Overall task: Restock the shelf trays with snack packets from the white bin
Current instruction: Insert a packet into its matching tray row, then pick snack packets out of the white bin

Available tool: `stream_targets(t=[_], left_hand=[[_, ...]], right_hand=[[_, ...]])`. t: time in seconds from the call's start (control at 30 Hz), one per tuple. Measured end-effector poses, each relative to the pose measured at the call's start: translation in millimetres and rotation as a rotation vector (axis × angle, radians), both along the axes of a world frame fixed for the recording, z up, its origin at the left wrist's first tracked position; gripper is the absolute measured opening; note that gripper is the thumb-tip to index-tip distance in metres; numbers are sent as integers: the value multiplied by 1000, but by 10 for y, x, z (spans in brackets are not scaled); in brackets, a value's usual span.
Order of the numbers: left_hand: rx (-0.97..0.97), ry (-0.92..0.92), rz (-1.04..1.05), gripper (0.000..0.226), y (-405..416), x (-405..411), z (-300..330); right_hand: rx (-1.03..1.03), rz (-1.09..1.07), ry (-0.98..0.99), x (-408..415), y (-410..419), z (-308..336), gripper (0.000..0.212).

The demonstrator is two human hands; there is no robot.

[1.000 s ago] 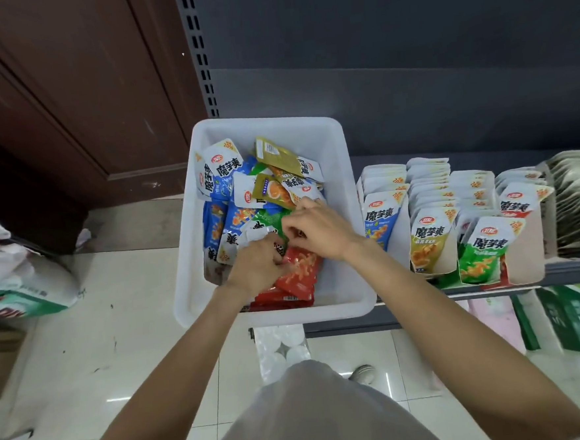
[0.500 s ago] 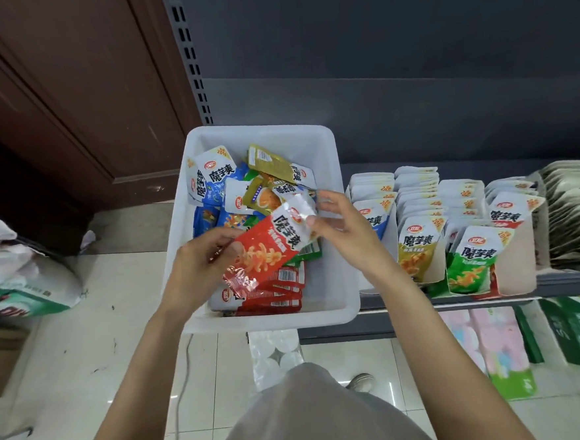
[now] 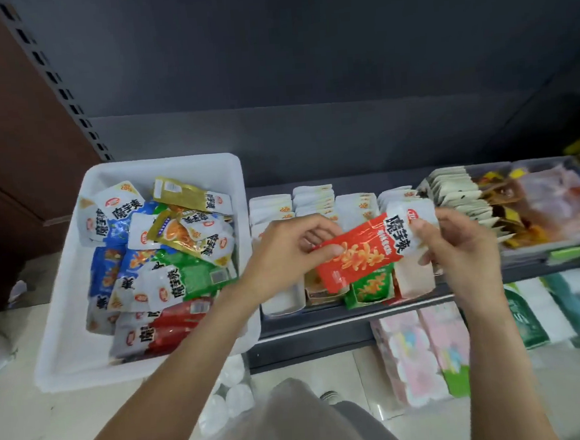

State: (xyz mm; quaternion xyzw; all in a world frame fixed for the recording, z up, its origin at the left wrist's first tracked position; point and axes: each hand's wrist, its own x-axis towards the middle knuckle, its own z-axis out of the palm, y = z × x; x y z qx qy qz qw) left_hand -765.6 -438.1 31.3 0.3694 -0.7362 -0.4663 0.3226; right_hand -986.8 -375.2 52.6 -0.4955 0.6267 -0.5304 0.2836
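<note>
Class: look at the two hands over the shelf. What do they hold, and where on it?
One flat red-and-white foil snack packet: left hand pinches its red lower edge, right hand its white top end.

Large black characters "魔芋爽" are printed on the white top of the red-and-white plastic snack packet [image 3: 362, 249] held between both hands, beside a small red oval brand logo whose letters cannot be read. The same "魔芋爽" is seen on a blue-and-white packet [image 3: 123, 205] in the white plastic bin [image 3: 70, 338]. Print on the other packets is too blurred to be read.
</note>
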Motion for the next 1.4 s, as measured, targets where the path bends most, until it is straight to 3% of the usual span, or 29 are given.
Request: stream_targets(t=[0.13, 0.3, 0.53, 0.87, 1.07, 1.13, 1.27, 1.4], left_hand=[[-208, -65, -74, 14, -203, -813, 91], [-371, -167, -36, 9, -403, -1444, 24], [-352, -272, 19, 14, -521, -1489, -166], [-291, -463, 157, 17, -558, -1390, -272], [-293, -522, 170, 17, -551, -1381, -346], [-367, -483, 216, 16, -517, -1302, -306], [-704, -316, 391, 27, -308, -879, -195], [-792, -211, 481, 25, 8, -91, -281]], right_hand=[[-208, -132, 171, -616, 120, 179, 10], [-337, -144, 801, -1017, 73, 322, 9], [-261, 1, 974, -1008, -263, 19, 11], [-77, 130, 974, -866, -692, -670, 4], [28, -9, 864, -768, -679, -863, 23], [-3, -97, 764, -703, -614, -727, 31], [-205, -209, 561, -364, -328, -322, 21], [-154, 138, 393, 282, -152, -92, 22]])
